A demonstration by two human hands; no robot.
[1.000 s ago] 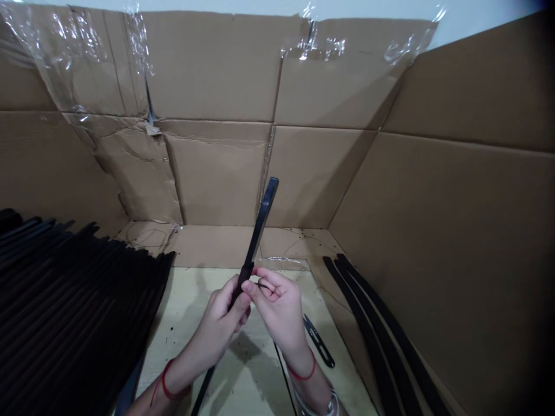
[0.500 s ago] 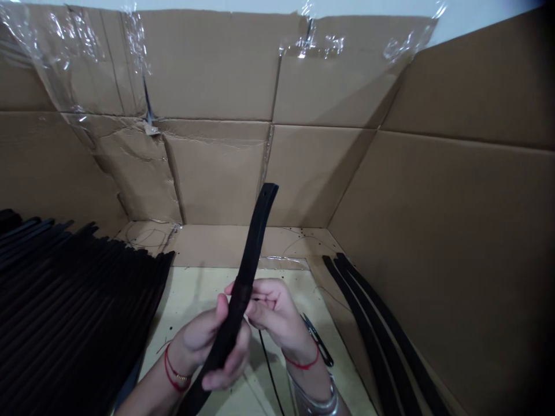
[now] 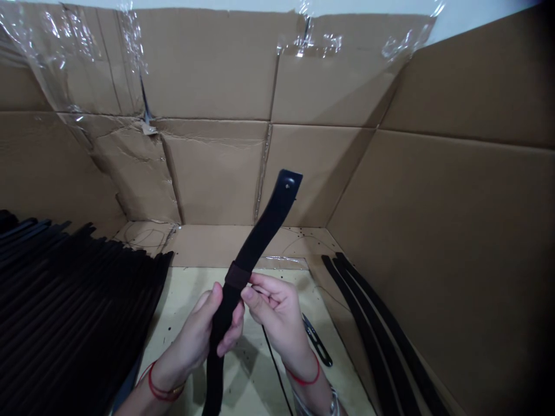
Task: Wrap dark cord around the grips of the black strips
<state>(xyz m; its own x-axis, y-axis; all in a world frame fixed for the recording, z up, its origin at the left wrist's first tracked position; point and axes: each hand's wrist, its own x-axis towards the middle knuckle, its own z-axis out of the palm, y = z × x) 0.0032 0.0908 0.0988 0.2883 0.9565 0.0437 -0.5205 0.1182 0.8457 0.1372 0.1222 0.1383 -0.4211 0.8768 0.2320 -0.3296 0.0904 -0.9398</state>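
I hold a black belt strap [image 3: 264, 228] upright over the pale table [image 3: 186, 300], its holed end pointing up and away from me. A loop keeper [image 3: 236, 275] sits around the strap just above my fingers. My left hand [image 3: 197, 338] is wrapped around the strap below the keeper. My right hand [image 3: 277, 312] is closed in a pinch beside the keeper, with a thin black thread [image 3: 271, 361] hanging down from it.
A big stack of black straps [image 3: 73, 312] fills the left side. Three black straps [image 3: 377, 329] lie along the right cardboard wall. Small black thread snips [image 3: 316, 341] rest on the table by my right wrist. Taped cardboard walls [image 3: 217, 167] enclose the table.
The strap has turned from edge-on to face-on, so its flat side and end hole show. My left hand shifted its grip lower on the strap; my right hand stayed pinched beside it.
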